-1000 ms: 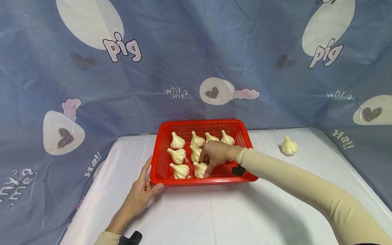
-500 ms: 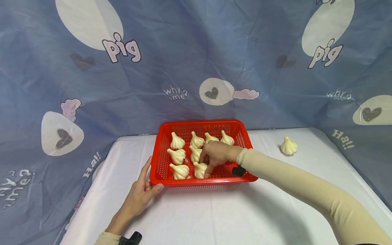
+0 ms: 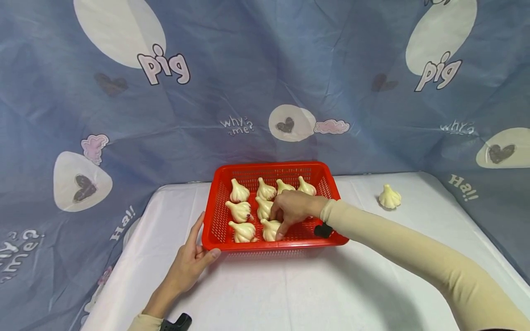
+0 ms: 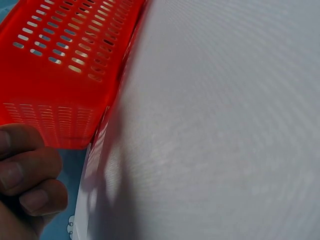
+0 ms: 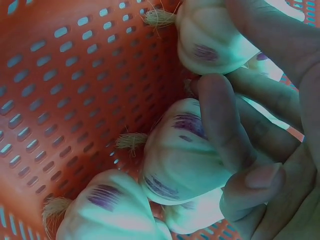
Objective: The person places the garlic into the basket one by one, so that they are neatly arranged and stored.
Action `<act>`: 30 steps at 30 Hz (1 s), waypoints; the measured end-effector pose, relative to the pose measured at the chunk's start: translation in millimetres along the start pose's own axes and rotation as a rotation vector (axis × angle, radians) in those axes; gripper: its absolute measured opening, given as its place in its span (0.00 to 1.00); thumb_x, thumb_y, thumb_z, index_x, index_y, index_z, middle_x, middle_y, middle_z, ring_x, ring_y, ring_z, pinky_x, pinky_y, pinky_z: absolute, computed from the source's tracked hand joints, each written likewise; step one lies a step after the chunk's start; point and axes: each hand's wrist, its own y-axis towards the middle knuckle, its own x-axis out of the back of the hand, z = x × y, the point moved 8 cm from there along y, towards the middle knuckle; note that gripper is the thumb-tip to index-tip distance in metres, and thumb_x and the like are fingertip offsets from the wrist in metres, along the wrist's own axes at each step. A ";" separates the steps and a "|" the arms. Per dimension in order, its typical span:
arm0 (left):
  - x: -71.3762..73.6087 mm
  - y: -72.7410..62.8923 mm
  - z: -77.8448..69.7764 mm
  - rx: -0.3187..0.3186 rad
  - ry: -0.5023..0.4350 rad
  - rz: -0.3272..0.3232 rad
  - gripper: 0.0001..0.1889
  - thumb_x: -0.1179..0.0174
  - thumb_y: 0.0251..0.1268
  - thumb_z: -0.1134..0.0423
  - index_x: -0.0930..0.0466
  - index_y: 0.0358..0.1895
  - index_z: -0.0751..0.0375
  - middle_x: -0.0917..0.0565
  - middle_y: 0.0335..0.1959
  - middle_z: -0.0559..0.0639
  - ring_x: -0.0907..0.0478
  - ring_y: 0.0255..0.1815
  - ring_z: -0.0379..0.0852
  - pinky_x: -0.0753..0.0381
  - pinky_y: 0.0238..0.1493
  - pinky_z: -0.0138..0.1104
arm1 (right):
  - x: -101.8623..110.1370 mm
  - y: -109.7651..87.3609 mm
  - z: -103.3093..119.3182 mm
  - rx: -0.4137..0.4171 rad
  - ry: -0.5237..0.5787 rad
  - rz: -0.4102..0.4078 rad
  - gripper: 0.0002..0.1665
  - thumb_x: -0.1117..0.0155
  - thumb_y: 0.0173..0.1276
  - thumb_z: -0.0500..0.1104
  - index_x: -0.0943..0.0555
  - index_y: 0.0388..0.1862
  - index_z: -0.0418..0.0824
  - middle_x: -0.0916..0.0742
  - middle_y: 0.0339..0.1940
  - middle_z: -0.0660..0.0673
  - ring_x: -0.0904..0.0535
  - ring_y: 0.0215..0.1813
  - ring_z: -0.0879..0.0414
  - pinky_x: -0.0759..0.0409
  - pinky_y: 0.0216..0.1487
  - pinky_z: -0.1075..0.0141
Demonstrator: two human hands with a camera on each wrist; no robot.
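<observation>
A red plastic basket (image 3: pixel 277 244) with slotted walls holds several garlic bulbs. My left hand (image 3: pixel 188 264) grips its near left corner, thumb on the front rim and a finger along the left wall. In the left wrist view, several curled fingers (image 4: pixel 37 172) sit below the basket's wall. Inside the basket, my right hand (image 3: pixel 296 208) holds a garlic bulb (image 3: pixel 270 230) in the front row, with the thumb at its near right side. The right wrist view shows that bulb (image 5: pixel 212 37) by the thumb; other fingers bend near a second bulb (image 5: pixel 185 145).
One loose garlic bulb (image 3: pixel 390 197) lies on the white-covered table (image 3: pixel 265 294) right of the basket. A blue printed cloth (image 3: pixel 248 82) hangs close behind the basket. My right forearm (image 3: pixel 397 243) crosses over the basket's right side and hides part of its inside.
</observation>
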 end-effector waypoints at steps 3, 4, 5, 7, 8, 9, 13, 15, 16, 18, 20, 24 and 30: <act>-0.5 0.5 -0.4 0.002 -0.006 -0.002 0.55 0.29 0.66 0.63 0.56 0.88 0.41 0.38 0.13 0.33 0.44 0.14 0.26 0.44 0.13 0.27 | 0.9 -0.7 -1.2 -0.009 0.017 0.005 0.24 0.10 0.47 0.60 0.07 0.40 0.51 0.07 0.33 0.57 0.14 0.36 0.70 0.16 0.42 0.71; -0.5 0.6 -0.6 -0.001 -0.004 -0.003 0.55 0.29 0.66 0.63 0.57 0.88 0.42 0.38 0.13 0.33 0.44 0.14 0.26 0.44 0.13 0.27 | 1.4 -1.0 -1.4 -0.009 0.023 0.005 0.24 0.10 0.48 0.60 0.07 0.40 0.51 0.07 0.33 0.57 0.13 0.36 0.69 0.16 0.43 0.71; -0.6 0.6 -0.8 0.000 -0.006 -0.002 0.55 0.29 0.66 0.63 0.57 0.88 0.42 0.39 0.13 0.33 0.44 0.14 0.26 0.45 0.13 0.27 | 2.0 -1.4 -1.6 -0.009 0.030 0.005 0.24 0.10 0.48 0.60 0.07 0.40 0.51 0.07 0.34 0.57 0.13 0.37 0.69 0.16 0.43 0.71; -0.5 0.7 -0.7 0.000 -0.006 -0.002 0.55 0.29 0.66 0.64 0.57 0.88 0.42 0.39 0.13 0.33 0.44 0.14 0.26 0.44 0.13 0.27 | 4.5 -3.0 -2.1 -0.009 0.044 0.003 0.25 0.11 0.48 0.60 0.07 0.42 0.51 0.07 0.35 0.57 0.12 0.38 0.68 0.16 0.44 0.71; -0.3 0.7 -0.4 0.002 -0.004 -0.003 0.55 0.29 0.66 0.64 0.57 0.88 0.41 0.39 0.13 0.33 0.44 0.14 0.26 0.44 0.14 0.27 | 6.4 -4.3 -2.0 -0.007 0.055 -0.002 0.26 0.11 0.48 0.60 0.07 0.43 0.50 0.06 0.36 0.56 0.12 0.39 0.68 0.16 0.44 0.71; 0.0 0.8 -0.3 0.003 -0.003 -0.004 0.55 0.29 0.66 0.63 0.56 0.88 0.41 0.39 0.13 0.33 0.44 0.14 0.26 0.44 0.14 0.28 | 8.7 -6.0 -2.2 -0.003 0.066 -0.008 0.28 0.11 0.48 0.60 0.07 0.44 0.48 0.06 0.36 0.55 0.12 0.39 0.67 0.15 0.45 0.70; 0.9 1.1 -0.1 0.012 0.001 -0.004 0.55 0.29 0.66 0.63 0.57 0.88 0.39 0.39 0.13 0.33 0.44 0.14 0.27 0.44 0.14 0.28 | 20.8 -16.6 -3.9 0.014 0.100 -0.043 0.30 0.13 0.52 0.59 0.07 0.49 0.43 0.06 0.39 0.52 0.12 0.40 0.66 0.15 0.45 0.69; 1.4 1.2 -0.6 0.014 0.005 -0.004 0.55 0.29 0.67 0.63 0.57 0.88 0.39 0.39 0.13 0.33 0.44 0.14 0.27 0.44 0.14 0.28 | 27.4 -23.5 -6.2 0.017 0.123 -0.058 0.29 0.14 0.56 0.57 0.08 0.50 0.40 0.06 0.38 0.52 0.11 0.37 0.61 0.15 0.42 0.68; 1.5 1.3 -1.0 0.015 0.008 -0.004 0.54 0.29 0.67 0.63 0.57 0.88 0.39 0.38 0.13 0.33 0.44 0.14 0.27 0.44 0.14 0.28 | 30.6 -27.4 -8.2 0.006 0.145 -0.061 0.28 0.15 0.58 0.56 0.08 0.51 0.40 0.07 0.37 0.52 0.10 0.34 0.58 0.15 0.39 0.68; 1.7 1.2 -1.6 0.018 0.012 -0.006 0.54 0.29 0.67 0.63 0.57 0.88 0.39 0.38 0.13 0.33 0.44 0.14 0.27 0.44 0.14 0.28 | 37.4 -35.3 -12.0 -0.018 0.197 -0.065 0.27 0.16 0.60 0.54 0.08 0.51 0.38 0.07 0.34 0.52 0.10 0.31 0.51 0.16 0.33 0.67; 1.6 1.3 -2.2 0.018 0.015 -0.007 0.54 0.29 0.66 0.63 0.57 0.88 0.39 0.38 0.13 0.33 0.44 0.14 0.27 0.44 0.14 0.28 | 46.3 -44.0 -15.3 -0.025 0.213 -0.088 0.26 0.17 0.61 0.54 0.08 0.51 0.38 0.08 0.33 0.53 0.11 0.30 0.51 0.17 0.32 0.67; 0.8 1.7 -2.2 0.018 0.012 -0.005 0.55 0.29 0.66 0.63 0.56 0.88 0.39 0.38 0.13 0.33 0.44 0.14 0.27 0.44 0.13 0.28 | 64.8 -63.1 -21.7 -0.011 0.219 -0.133 0.24 0.17 0.62 0.52 0.08 0.50 0.38 0.07 0.34 0.52 0.11 0.35 0.56 0.15 0.36 0.67; -0.7 2.4 -2.1 0.016 0.013 -0.007 0.55 0.29 0.66 0.63 0.56 0.88 0.39 0.38 0.13 0.33 0.44 0.14 0.26 0.44 0.13 0.27 | 89.8 -97.1 -43.6 -0.059 0.181 -0.197 0.21 0.17 0.62 0.51 0.08 0.48 0.38 0.07 0.36 0.52 0.14 0.36 0.61 0.17 0.35 0.68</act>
